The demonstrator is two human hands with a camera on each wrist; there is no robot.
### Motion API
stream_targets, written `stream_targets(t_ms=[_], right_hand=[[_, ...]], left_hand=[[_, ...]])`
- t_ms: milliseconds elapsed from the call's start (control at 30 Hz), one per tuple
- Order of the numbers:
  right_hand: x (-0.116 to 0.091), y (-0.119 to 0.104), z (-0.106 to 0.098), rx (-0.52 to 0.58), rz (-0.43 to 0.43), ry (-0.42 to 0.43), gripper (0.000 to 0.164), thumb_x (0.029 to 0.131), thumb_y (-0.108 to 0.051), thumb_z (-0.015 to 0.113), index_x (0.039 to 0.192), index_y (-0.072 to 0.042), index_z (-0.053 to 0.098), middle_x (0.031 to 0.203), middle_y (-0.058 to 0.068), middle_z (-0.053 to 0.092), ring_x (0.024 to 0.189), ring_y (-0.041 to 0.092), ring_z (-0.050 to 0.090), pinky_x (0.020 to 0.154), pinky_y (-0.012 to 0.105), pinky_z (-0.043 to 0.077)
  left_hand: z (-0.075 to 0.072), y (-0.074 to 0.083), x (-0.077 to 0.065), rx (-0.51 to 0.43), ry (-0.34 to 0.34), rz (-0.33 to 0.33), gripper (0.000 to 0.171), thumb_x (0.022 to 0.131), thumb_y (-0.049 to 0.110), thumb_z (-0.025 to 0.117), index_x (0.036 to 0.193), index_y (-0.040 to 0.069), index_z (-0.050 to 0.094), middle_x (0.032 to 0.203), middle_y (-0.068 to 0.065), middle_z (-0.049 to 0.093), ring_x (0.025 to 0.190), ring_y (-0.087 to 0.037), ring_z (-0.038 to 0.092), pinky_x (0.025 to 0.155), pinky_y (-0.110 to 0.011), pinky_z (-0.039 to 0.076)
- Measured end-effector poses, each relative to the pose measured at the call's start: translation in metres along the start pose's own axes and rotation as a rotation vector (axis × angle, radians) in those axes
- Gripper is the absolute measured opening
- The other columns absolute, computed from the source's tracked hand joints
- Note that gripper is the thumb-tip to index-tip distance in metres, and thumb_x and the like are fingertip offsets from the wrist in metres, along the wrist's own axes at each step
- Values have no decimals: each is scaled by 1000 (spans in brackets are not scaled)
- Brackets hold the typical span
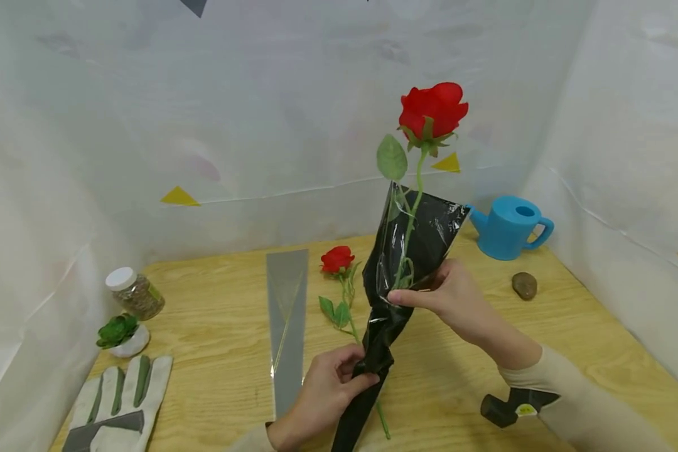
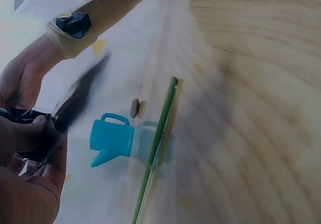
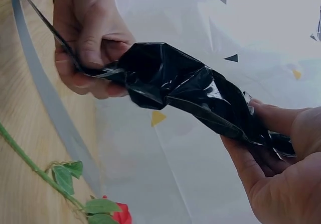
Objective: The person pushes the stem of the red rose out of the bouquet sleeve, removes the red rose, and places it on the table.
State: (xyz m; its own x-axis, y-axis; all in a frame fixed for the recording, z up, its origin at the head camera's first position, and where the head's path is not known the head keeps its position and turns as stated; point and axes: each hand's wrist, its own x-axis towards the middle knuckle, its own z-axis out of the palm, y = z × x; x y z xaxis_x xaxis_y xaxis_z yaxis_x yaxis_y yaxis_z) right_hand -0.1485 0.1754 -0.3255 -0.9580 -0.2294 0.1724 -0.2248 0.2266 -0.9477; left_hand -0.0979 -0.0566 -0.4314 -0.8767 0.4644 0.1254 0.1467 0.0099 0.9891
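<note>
A red rose (image 1: 434, 112) with a green stem stands tilted inside a black wrapping sleeve (image 1: 436, 229) with a clear front. My right hand (image 1: 457, 302) grips the sleeve's middle, thumb across the front. Lower down, my left hand (image 1: 329, 390) pinches the crumpled, narrow part between thumb and fingers. In the right wrist view the black sleeve (image 3: 200, 96) is folded and twisted between both hands. The stem's lower end is hidden inside it. A second red rose (image 1: 337, 259) lies on the table behind the left hand, its stem passing under the sleeve.
A flat grey-and-clear sleeve (image 1: 287, 314) lies left of the second rose. At the left are a jar (image 1: 137, 295), a small potted succulent (image 1: 125, 336) and work gloves (image 1: 118, 402). A blue watering can (image 1: 507, 229) and brown stone (image 1: 524, 285) stand at the right.
</note>
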Motion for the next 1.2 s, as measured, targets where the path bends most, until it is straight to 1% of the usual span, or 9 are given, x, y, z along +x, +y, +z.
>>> stream_targets(t_ms=[100,200,367,467,600,767,933,1100,1200], right_hand=[[4,-6,-6,51,-45,38,38,84,-12,81,64,-7,49,54,-3,32,50,14,33,45,34,32],[6,-12,-11,101,-76,51,15,85,-6,79,88,-4,64,63,1,51,64,17,49,56,34,43],[5,-17,-15,99,-61,55,25,87,-8,77,110,-6,69,96,6,72,92,20,66,76,33,54],[5,-17,-15,116,-62,70,9,87,-7,77,89,-5,69,74,1,65,73,14,61,67,29,51],[6,-16,-14,152,-73,84,29,86,-5,77,67,-8,55,57,-4,32,56,12,38,55,30,39],[5,-15,-9,114,-60,28,12,85,-8,80,90,-4,69,68,-1,60,70,16,56,64,30,48],[1,-9,4,32,-28,-47,18,82,-16,83,86,-2,72,66,3,61,64,18,55,57,33,46],[1,-5,11,44,-20,-96,20,83,-17,83,95,-4,75,86,12,72,79,27,65,65,36,52],[1,-5,12,48,-31,-115,23,83,-16,82,101,-5,75,91,12,73,86,29,68,70,38,54]], left_hand=[[-2,-2,-3,46,-32,-2,14,88,6,74,101,6,69,87,7,68,81,-7,67,69,-22,53],[-3,-4,-6,103,-60,-3,9,89,10,74,95,6,67,76,14,58,67,1,58,62,-17,48],[-5,-3,-5,94,-78,15,13,89,11,74,100,6,69,80,8,65,70,-2,61,64,-20,51],[-6,-2,-4,78,-98,9,21,89,12,74,109,6,70,89,5,70,77,-4,66,67,-22,54],[-8,2,-3,136,-98,-8,14,90,16,75,96,7,66,76,10,58,67,-1,56,62,-19,48],[-12,13,5,136,-10,46,20,94,21,71,109,9,66,86,4,62,77,-9,61,71,-26,53],[-8,27,13,155,76,146,24,96,28,68,116,15,67,101,3,68,92,-15,67,81,-33,54],[-3,33,17,161,75,154,25,95,30,68,117,19,70,101,7,72,90,-11,69,78,-30,55],[-3,33,17,155,88,140,18,92,28,72,107,18,72,85,8,71,76,-9,67,70,-26,53]])
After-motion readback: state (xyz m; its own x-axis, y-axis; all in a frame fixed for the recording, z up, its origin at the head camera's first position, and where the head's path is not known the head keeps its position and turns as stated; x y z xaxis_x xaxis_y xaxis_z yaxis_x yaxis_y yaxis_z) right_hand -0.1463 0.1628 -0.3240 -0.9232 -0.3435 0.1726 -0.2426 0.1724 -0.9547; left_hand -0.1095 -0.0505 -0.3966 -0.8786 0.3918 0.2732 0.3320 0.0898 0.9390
